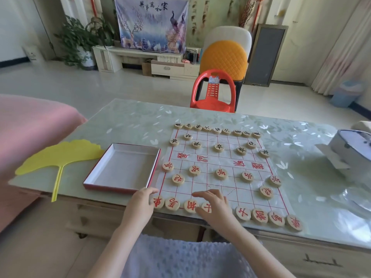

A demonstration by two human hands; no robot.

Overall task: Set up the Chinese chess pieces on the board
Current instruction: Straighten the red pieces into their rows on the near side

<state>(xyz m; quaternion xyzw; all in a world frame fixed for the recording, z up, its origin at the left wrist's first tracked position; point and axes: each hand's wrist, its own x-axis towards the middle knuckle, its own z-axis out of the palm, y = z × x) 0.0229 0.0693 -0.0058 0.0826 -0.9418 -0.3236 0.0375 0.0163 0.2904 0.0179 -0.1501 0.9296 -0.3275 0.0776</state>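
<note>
Where right hand [215, 207] spreads, piece hidden.

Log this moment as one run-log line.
left hand: at near-left red piece | right hand: flat over near row | box: empty | board: nearly set

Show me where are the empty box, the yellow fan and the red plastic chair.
empty box [122, 167]: head view, bare white floor.
yellow fan [58, 155]: head view, leaf-shaped blade.
red plastic chair [213, 91]: head view, slotted backrest.

Home living room: TV cabinet [140, 57], houseplants [80, 41]
</note>
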